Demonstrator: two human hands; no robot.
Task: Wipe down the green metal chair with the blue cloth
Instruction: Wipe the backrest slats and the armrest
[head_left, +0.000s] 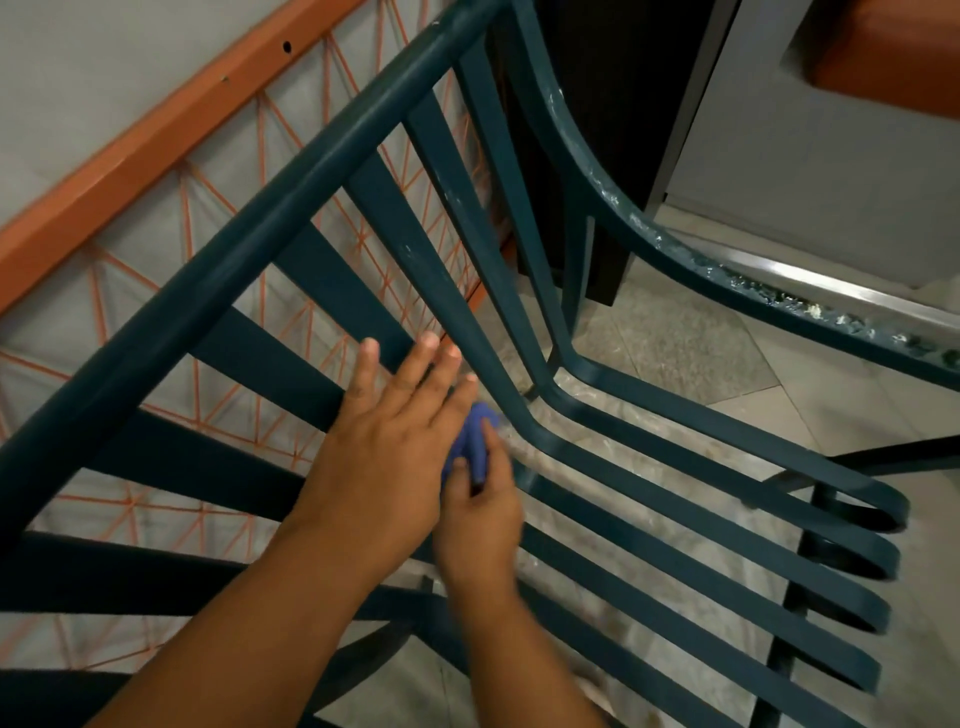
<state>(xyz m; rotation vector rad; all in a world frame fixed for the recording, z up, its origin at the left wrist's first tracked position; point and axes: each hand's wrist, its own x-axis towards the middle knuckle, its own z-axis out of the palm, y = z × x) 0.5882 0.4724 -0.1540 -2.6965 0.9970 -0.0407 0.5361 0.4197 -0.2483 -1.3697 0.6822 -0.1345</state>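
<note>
Nearest, two bare forearms reaching in from the bottom edge toward the bend where seat meets back. Left hand (387, 415) flat and released, straight fingers laid on a back slat, bracing. Right hand (480, 512) with a clenched grip round the blue cloth (475, 434), bunched small and pressed at the curve of a slat just beside the left fingertips; blurred, so likely mid-rub. Green metal chair (675, 525) filling most of the view, back slats fanning up to the top rail, seat slats running right to looped front ends.

Judged step: wiping the slat bend, with much of the chair probably yet to cover. Armrest (675, 244) at upper right flecked with pale residue or chipped paint, cannot tell which. Next move likely calls for sliding along one slat, cloth wrapped over its edges.

Narrow gaps between slats, tight for fingers. Orange netting frame (171, 140) close behind the back; open floor (701, 353) to the right.
</note>
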